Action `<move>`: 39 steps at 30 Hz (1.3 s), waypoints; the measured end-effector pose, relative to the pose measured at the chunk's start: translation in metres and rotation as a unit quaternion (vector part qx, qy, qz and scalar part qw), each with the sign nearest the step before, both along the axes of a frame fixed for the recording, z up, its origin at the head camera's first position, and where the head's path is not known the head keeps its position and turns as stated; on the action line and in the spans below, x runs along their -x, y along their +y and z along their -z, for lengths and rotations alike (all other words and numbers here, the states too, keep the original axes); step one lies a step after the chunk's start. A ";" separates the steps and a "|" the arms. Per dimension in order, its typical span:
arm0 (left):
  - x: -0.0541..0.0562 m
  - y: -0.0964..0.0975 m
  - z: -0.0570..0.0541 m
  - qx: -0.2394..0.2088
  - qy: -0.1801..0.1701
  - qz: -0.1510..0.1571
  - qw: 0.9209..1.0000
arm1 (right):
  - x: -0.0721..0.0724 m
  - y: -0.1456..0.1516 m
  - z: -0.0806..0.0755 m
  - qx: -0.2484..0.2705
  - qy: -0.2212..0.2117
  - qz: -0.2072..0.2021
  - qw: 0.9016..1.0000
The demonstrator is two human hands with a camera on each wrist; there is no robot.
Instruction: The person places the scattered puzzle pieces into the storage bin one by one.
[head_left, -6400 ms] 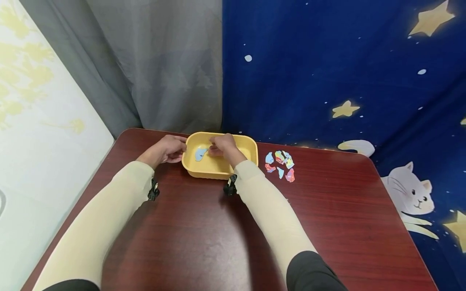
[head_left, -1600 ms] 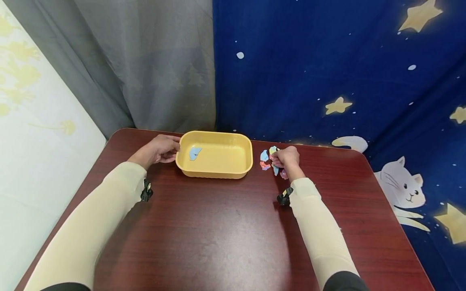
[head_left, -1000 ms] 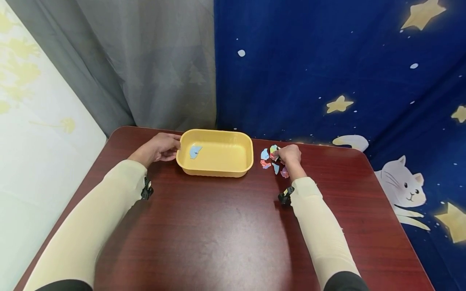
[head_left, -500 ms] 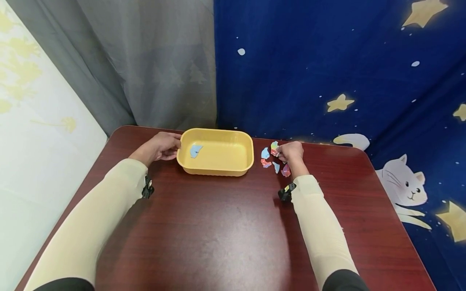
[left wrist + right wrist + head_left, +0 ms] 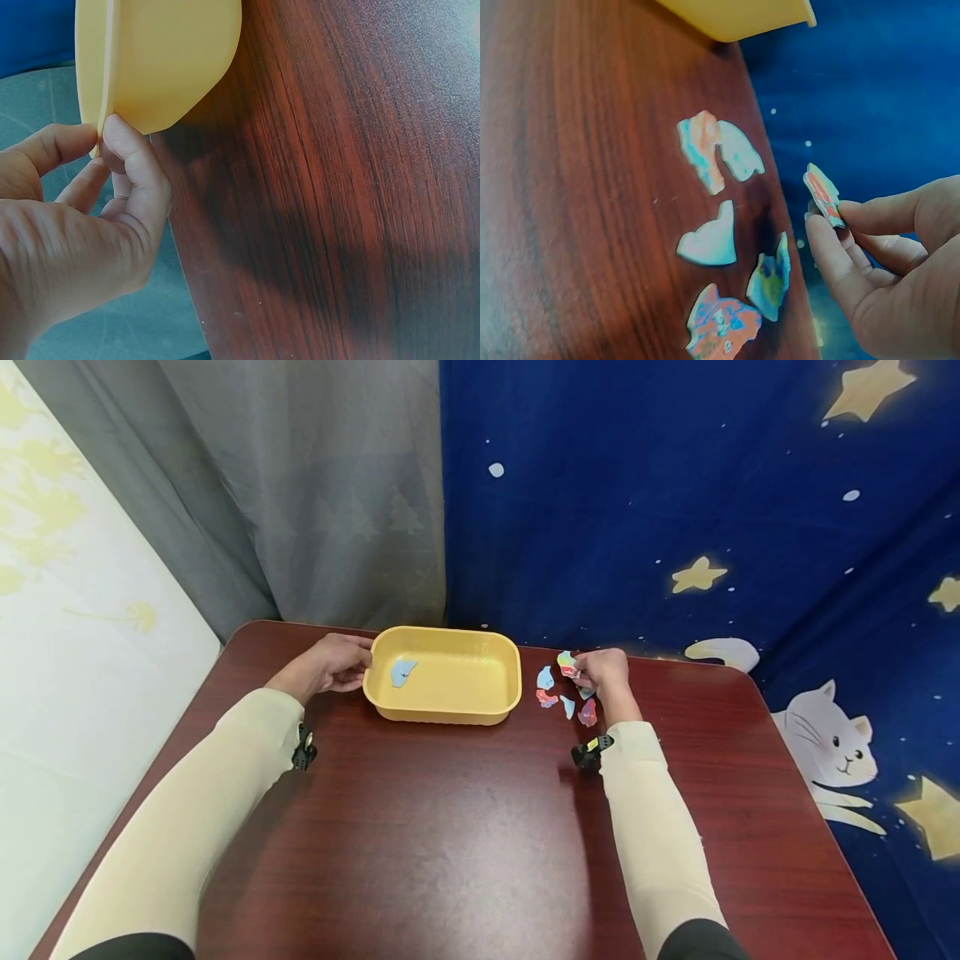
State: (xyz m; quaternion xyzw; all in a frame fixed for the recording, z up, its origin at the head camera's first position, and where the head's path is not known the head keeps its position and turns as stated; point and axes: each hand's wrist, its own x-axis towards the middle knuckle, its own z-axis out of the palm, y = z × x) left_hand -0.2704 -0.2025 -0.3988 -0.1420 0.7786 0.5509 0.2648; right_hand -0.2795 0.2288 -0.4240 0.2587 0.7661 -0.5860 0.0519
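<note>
My left hand (image 5: 333, 663) pinches the left rim of a yellow plastic basin (image 5: 446, 714) between thumb and fingers, clearly seen in the left wrist view. Inside the basin, toward its left end, lies a light-blue puzzle piece (image 5: 402, 673). At the right, my right hand (image 5: 900, 262) pinches a puzzle piece printed in yellow, red and white (image 5: 825, 196), lifted off the table. Below that hand lie several more pieces: a pale blue one (image 5: 545, 677), a red one (image 5: 547, 698), a slim light-blue one (image 5: 567, 707), a red-purple one (image 5: 587, 712) and a yellow-patterned one (image 5: 771, 281).
The basin stands near the back edge of a dark red wooden table (image 5: 450, 827). Behind it hang a grey curtain (image 5: 337, 527) and a blue star-printed curtain (image 5: 570, 527). A white panel (image 5: 90, 610) borders the table's left side.
My right hand went from inside the basin to the pieces at the right and has picked up the yellow-red one. My left hand keeps its hold on the rim.
</note>
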 end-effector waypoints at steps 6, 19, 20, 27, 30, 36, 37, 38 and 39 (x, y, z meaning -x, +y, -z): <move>-0.004 0.001 -0.002 0.007 0.004 0.000 1.000 | -0.005 -0.005 -0.009 0.006 0.001 -0.024 1.000; -0.004 0.002 -0.002 0.004 0.005 -0.005 1.000 | -0.013 -0.032 -0.024 0.023 0.021 -0.053 0.998; -0.004 0.002 -0.002 0.004 0.006 -0.004 1.000 | -0.013 -0.034 -0.025 0.023 0.023 -0.054 0.998; -0.005 0.001 -0.003 0.004 0.007 -0.002 1.000 | -0.013 -0.046 -0.028 0.022 0.027 -0.059 0.998; -0.005 0.001 -0.003 0.002 0.006 -0.003 1.000 | -0.013 -0.052 -0.028 0.015 0.029 -0.065 0.997; -0.004 0.001 -0.003 0.002 0.005 -0.001 1.000 | -0.014 -0.065 -0.030 0.004 0.038 -0.079 0.996; -0.004 0.001 -0.003 0.002 0.005 0.000 1.000 | -0.014 -0.067 -0.031 0.003 0.038 -0.080 0.996; -0.003 0.001 -0.003 0.003 0.005 -0.001 1.000 | -0.014 -0.069 -0.032 0.003 0.040 -0.083 0.996; -0.004 0.001 -0.003 0.003 0.005 0.000 1.000 | -0.014 -0.071 -0.032 0.003 0.042 -0.085 0.995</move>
